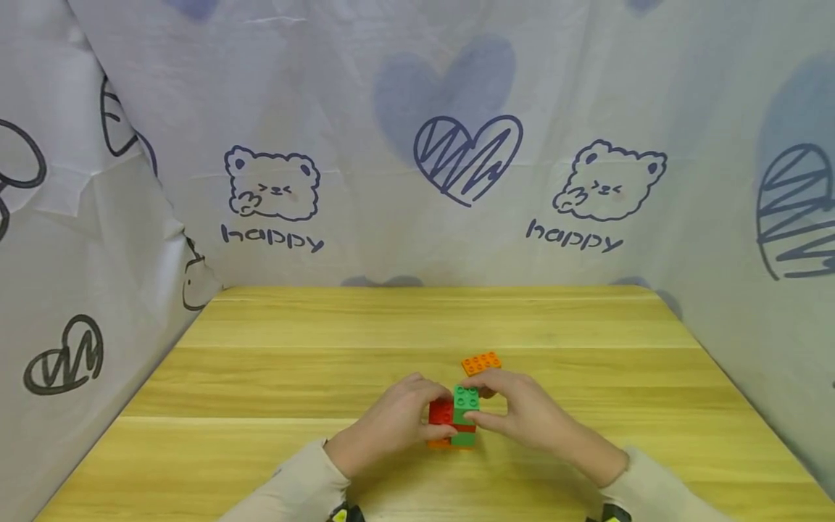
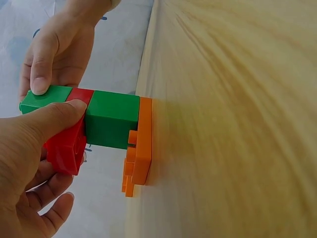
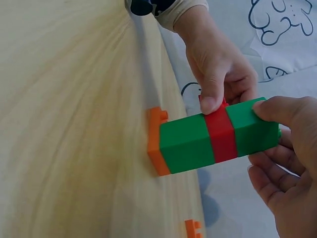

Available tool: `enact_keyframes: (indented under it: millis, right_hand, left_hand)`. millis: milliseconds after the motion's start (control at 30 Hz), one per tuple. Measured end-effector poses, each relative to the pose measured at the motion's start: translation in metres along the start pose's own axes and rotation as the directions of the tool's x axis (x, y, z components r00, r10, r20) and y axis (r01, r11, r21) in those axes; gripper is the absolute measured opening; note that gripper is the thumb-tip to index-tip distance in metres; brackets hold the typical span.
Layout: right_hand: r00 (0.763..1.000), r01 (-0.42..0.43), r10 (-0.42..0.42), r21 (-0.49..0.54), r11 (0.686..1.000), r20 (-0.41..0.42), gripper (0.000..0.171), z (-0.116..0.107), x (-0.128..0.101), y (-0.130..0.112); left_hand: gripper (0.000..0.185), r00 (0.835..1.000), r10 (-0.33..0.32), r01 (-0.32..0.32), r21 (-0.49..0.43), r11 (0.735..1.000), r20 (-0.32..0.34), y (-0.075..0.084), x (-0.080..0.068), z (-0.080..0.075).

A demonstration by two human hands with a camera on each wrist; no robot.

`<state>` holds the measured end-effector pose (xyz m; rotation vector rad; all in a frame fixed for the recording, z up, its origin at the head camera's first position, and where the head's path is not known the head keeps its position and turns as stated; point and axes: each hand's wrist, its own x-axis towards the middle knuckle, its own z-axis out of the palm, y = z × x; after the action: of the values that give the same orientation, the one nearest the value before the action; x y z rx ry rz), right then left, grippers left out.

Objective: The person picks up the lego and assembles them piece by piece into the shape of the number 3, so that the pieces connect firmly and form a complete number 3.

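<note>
Mid-assembly: left hand (image 1: 391, 424) pinching red brick (image 1: 441, 412), right hand (image 1: 522, 417) pinching stack (image 1: 465, 417). Next: likely pressing red brick home, stack steadied.

A makeshift home play booth: a bear-and-heart printed sheet (image 1: 417, 145) curtains the wooden surface (image 1: 417, 326) from 9 to 3 o'clock.
</note>
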<state>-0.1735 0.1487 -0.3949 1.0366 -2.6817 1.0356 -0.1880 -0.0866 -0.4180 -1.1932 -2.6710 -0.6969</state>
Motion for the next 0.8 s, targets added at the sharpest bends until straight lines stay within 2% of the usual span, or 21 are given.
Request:
enact_keyframes:
  millis: [267, 467, 800]
  right_hand:
    - [0.998, -0.022, 0.027, 0.076, 0.997, -0.056, 0.04, 0.006, -0.0058, 0.0029]
    - [0.998, 0.003, 0.002, 0.069, 0.998, -0.06, 0.038, 0.0062, -0.0062, 0.0027]
    - [0.997, 0.039, -0.036, 0.037, 0.999, -0.065, 0.039, 0.0061, -0.0082, 0.0034]
  left_hand:
    - [0.036, 1.0, 0.003, -0.003, -0.018, 1.0, 0.001, 0.0003, -0.0005, 0.0006]
    - [0.037, 1.0, 0.016, -0.016, -0.008, 1.0, 0.004, -0.0001, -0.0013, -0.0006]
    - [0.051, 0.999, 0.014, -0.014, -0.015, 1.0, 0.03, -0.0027, -0.0014, -0.0055]
